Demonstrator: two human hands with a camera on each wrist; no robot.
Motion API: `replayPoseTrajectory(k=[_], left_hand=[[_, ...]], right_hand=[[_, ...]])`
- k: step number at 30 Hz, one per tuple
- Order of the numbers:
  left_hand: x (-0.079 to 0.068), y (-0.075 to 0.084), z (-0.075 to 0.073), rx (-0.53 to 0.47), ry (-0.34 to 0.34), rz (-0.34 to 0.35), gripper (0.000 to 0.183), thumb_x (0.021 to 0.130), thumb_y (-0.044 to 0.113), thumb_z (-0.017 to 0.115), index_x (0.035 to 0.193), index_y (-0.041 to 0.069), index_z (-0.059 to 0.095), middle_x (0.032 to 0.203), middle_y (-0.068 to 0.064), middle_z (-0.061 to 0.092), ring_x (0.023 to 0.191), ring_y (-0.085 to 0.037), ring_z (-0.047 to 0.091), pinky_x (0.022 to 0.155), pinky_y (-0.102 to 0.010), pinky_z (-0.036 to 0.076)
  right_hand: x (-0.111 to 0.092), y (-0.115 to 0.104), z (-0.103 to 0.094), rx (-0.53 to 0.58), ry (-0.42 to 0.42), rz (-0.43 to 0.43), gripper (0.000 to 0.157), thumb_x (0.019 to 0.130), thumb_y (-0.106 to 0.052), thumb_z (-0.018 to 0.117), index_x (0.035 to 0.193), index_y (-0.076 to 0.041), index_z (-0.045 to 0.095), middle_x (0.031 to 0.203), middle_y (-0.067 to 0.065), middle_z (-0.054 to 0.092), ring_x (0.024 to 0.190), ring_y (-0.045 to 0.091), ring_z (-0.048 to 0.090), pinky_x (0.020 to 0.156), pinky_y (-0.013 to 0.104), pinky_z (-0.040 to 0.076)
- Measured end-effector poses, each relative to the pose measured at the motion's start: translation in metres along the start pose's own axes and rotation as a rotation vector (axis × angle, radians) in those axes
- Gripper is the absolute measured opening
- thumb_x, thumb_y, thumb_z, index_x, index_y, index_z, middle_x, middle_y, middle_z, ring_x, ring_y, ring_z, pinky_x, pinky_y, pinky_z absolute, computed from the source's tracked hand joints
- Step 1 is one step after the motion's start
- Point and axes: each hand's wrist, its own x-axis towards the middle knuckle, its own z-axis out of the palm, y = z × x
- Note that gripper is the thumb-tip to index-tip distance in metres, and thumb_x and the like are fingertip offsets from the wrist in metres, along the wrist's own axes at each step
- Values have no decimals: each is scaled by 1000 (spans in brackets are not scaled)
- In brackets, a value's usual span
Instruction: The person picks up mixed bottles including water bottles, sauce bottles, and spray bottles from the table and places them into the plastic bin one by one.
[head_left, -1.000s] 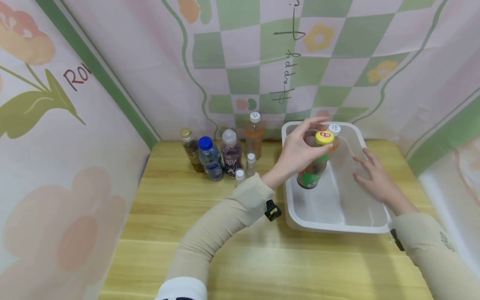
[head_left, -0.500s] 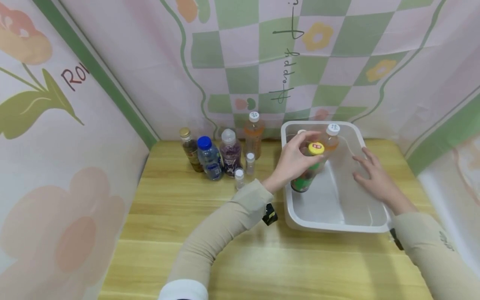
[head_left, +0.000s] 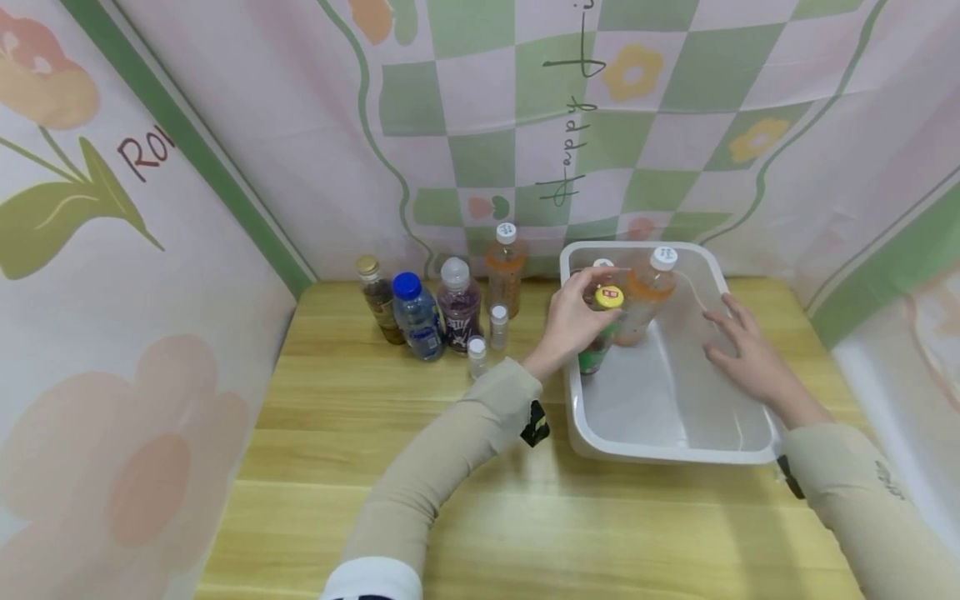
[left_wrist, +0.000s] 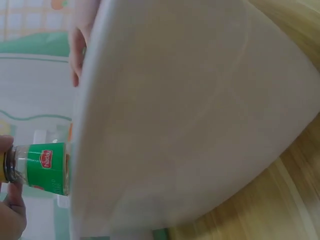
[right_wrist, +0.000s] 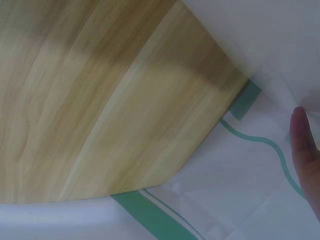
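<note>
My left hand [head_left: 567, 325] pinches a bottle [left_wrist: 46, 167] by its yellow cap and neck. The bottle has a green label and dark contents. In the head view it is at the left wall of a white plastic bin [head_left: 675, 457], tilted, its lower part inside. Whether its base touches the bin floor I cannot tell. Beside it in the bin stands a clear bottle with an orange band and white cap [head_left: 647, 304]. Another white cap [head_left: 602, 264] shows behind my left fingers. My right hand [head_left: 753, 362] lies over the bin's right rim, fingers spread and holding nothing.
Left of the bin on the wooden table [head_left: 337, 433] stand several bottles: gold-capped [head_left: 381, 304], blue-capped [head_left: 417, 321], purple [head_left: 459, 312] and orange-banded [head_left: 506, 275]. Two small white-capped vials [head_left: 498, 327] are in front. A patterned curtain [head_left: 480, 100] hangs behind.
My left hand has carried the yellow-capped bottle leftward and lower, away from the orange-banded bottle to the bin's left wall. My right hand has stayed at the rim.
</note>
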Motion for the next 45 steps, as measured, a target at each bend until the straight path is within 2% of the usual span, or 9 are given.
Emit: replayPoseTrajectory(k=[8, 17, 28, 38, 45], left_hand=[[4, -13, 4, 74, -24, 0, 51, 79, 5, 74, 127, 14, 58, 119, -5, 61, 105, -14, 60, 83, -8, 45], [6, -18, 7, 65, -5, -41, 53, 78, 3, 74, 127, 15, 58, 120, -5, 62, 108, -15, 60, 86, -11, 47], [8, -25, 7, 48, -8, -30, 53, 78, -5, 71, 126, 12, 58, 125, -7, 61, 116, -19, 59, 98, -18, 46], [10, -29, 7, 14, -14, -37, 53, 78, -7, 70, 126, 12, 59, 125, -7, 61, 115, -19, 58, 97, -17, 46], [10, -33, 7, 31, -29, -23, 56, 75, -9, 71, 126, 11, 58, 122, -8, 61, 114, -19, 58, 98, -17, 45]], right_hand=[[0, 0, -1, -1, -2, -1, 54, 94, -12, 52, 140, 10, 34, 159, 25, -4, 135, 62, 10, 95, 81, 17], [0, -2, -1, 5, -11, 7, 54, 94, -12, 51, 140, 11, 33, 159, 24, -5, 136, 62, 9, 97, 80, 17], [0, -3, -1, 7, -6, 9, 54, 94, -11, 51, 140, 10, 33, 159, 24, -5, 136, 62, 9, 96, 80, 17], [-1, -1, 0, 3, -5, 12, 54, 94, -12, 51, 141, 10, 33, 159, 24, -4, 135, 63, 10, 95, 80, 17], [-2, 0, 0, 18, 11, 1, 53, 94, -10, 51, 139, 11, 35, 159, 25, -3, 135, 63, 11, 97, 80, 16]])
